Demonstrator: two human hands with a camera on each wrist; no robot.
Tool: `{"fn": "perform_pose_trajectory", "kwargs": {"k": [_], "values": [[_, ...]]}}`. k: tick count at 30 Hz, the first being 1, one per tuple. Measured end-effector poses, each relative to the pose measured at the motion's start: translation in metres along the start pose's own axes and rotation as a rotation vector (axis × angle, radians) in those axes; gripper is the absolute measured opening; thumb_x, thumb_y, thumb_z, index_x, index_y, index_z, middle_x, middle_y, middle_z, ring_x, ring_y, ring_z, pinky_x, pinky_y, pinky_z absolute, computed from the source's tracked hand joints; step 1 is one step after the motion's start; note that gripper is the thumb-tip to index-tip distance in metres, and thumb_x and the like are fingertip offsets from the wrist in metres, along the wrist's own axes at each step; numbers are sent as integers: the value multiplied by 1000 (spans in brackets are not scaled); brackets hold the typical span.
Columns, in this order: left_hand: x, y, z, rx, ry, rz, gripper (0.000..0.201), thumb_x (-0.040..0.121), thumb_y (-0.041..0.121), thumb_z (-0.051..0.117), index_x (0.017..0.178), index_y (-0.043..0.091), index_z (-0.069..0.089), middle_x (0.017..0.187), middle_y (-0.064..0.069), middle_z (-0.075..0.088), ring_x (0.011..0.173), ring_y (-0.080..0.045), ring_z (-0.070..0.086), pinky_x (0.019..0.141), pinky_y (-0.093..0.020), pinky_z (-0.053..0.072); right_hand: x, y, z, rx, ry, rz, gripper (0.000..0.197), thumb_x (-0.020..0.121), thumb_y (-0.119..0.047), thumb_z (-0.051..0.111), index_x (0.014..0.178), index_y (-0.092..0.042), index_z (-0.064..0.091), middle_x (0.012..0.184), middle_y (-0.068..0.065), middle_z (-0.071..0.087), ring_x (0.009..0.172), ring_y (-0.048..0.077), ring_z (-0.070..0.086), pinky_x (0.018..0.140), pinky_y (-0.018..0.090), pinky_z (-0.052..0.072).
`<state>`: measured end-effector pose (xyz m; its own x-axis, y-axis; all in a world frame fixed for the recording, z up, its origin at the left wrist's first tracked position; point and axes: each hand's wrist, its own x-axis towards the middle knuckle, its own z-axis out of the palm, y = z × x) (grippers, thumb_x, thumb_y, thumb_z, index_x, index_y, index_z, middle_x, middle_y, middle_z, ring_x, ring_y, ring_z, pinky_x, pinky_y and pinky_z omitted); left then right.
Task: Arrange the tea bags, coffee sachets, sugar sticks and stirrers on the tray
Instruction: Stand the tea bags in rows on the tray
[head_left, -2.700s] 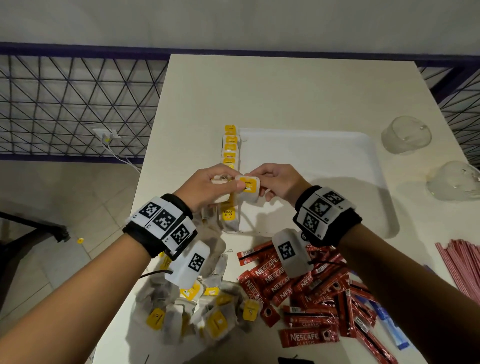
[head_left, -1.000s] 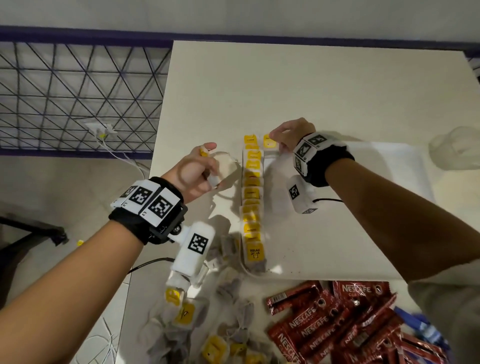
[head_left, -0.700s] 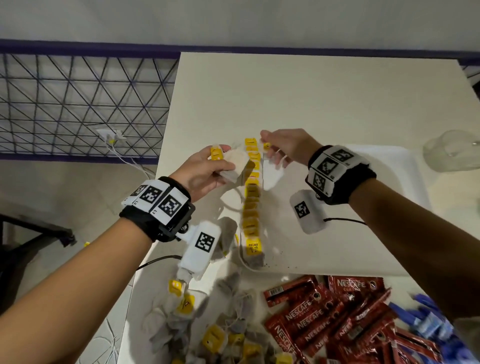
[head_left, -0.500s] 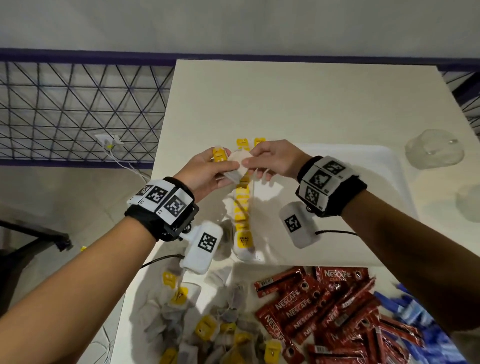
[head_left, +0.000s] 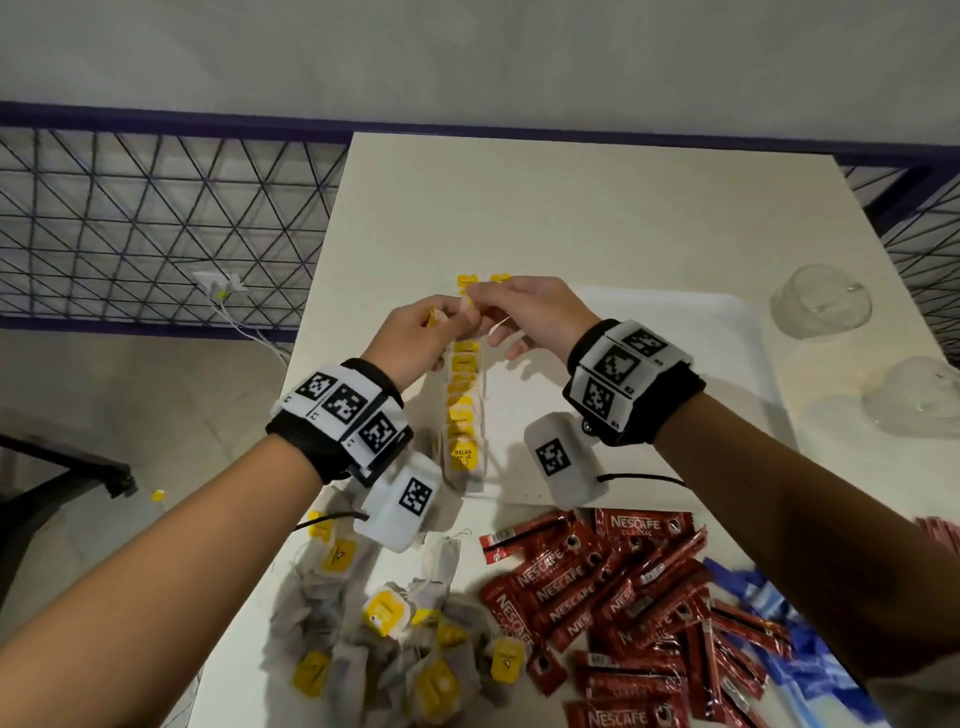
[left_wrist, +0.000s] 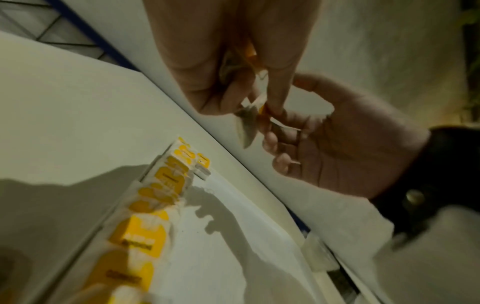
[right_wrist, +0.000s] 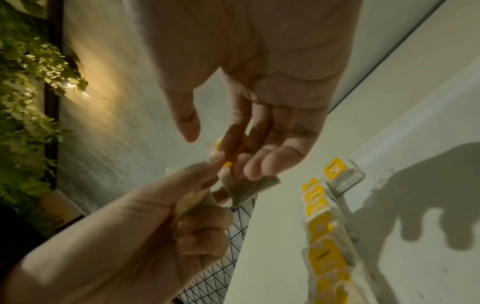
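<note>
The left hand (head_left: 415, 338) is raised above the far left part of the white rectangular plastic tray (head_left: 675, 364), its fingers curled round a small grey paper tea bag with a yellow tag (right_wrist: 249, 187). The right hand (head_left: 524, 312) meets it there, thumb and fingertips (right_wrist: 255, 166) pinching the same tea bag at its yellow tag, so both hands hold it in the air between them.

Below the hands, a row of yellow-tagged tea bags (head_left: 462, 405) runs along the tray's left edge from the near rim to the far one, with one more tea bag (left_wrist: 203, 164) lying just beside the row's far end.

On the cream table (head_left: 571, 208), off the tray's near edge, lie a loose heap of grey tea bags (head_left: 395, 634), a pile of red coffee sachets (head_left: 613, 587) and some blue sachets (head_left: 769, 613). Two clear glass cups (head_left: 821, 301) stand by the table's right edge.
</note>
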<state>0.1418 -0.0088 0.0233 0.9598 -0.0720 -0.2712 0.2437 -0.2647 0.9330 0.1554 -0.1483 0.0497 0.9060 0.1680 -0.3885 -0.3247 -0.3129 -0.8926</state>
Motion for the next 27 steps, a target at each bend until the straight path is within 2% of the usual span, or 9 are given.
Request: {"fn": "perform_pose_trajectory", "kwargs": {"k": [3, 6, 8, 10, 13, 14, 16, 22, 27], "values": [[1, -2, -3, -94, 17, -80, 25, 92, 17, 57, 67, 16, 56, 38, 14, 40, 34, -2, 32, 38, -13, 30, -5, 1, -7, -16, 16, -25, 7, 88, -19, 60, 91, -14, 56, 72, 3, 60, 57, 13, 53, 54, 24, 44], [-2, -3, -2, -95, -35, -105, 23, 92, 15, 56, 69, 17, 54, 36, 14, 40, 32, -1, 31, 37, -12, 28, -8, 4, -17, -13, -28, -20, 37, 87, -17, 62, 122, -12, 49, 76, 1, 58, 57, 13, 53, 53, 24, 46], [-3, -5, 0, -71, -66, -109, 21, 91, 15, 57, 71, 17, 55, 37, 13, 44, 33, -2, 32, 38, -13, 29, -9, 6, -22, -45, -104, 8, 45, 88, -19, 60, 130, -14, 45, 79, 1, 56, 58, 14, 52, 56, 24, 45], [-3, -6, 2, -37, -86, -110, 20, 91, 15, 58, 71, 17, 55, 41, 12, 45, 34, -3, 33, 40, -16, 28, -9, 9, -25, -83, -182, 33, 38, 90, -21, 58, 125, -11, 51, 77, 2, 54, 59, 13, 51, 57, 23, 44], [-5, -7, 4, -30, -123, -104, 16, 89, 16, 60, 73, 17, 56, 50, 7, 46, 36, -4, 32, 42, -18, 26, -8, 14, -29, -120, -216, 16, 12, 91, -19, 56, 92, -9, 62, 71, 4, 55, 58, 12, 49, 55, 20, 43], [-6, -6, 4, -21, -142, -96, 15, 88, 16, 62, 74, 18, 57, 50, 8, 46, 37, -4, 32, 42, -17, 26, -8, 16, -30, -125, -208, 10, 11, 91, -18, 57, 83, -11, 60, 70, 5, 56, 58, 12, 49, 55, 19, 43], [-8, -5, 4, 24, -163, -76, 16, 86, 17, 64, 72, 18, 57, 44, 13, 46, 36, -2, 32, 40, -14, 25, -6, 19, -32, -127, -208, 4, 16, 89, -19, 59, 75, -13, 59, 68, 4, 57, 58, 11, 50, 55, 18, 43], [-7, -4, -1, 92, -187, -82, 23, 87, 15, 63, 66, 16, 52, 40, 12, 45, 35, -2, 30, 39, -13, 23, -4, 20, -43, -202, -274, 6, 14, 90, -19, 58, 76, -14, 60, 69, 0, 59, 61, 10, 51, 59, 19, 43], [-7, -5, -5, 95, -282, -112, 21, 87, 12, 62, 71, 13, 49, 43, 12, 43, 37, -4, 28, 40, -15, 21, -1, 14, -47, -187, -266, -16, 14, 91, -21, 56, 78, -16, 61, 69, 0, 58, 60, 9, 51, 58, 17, 43]]}}
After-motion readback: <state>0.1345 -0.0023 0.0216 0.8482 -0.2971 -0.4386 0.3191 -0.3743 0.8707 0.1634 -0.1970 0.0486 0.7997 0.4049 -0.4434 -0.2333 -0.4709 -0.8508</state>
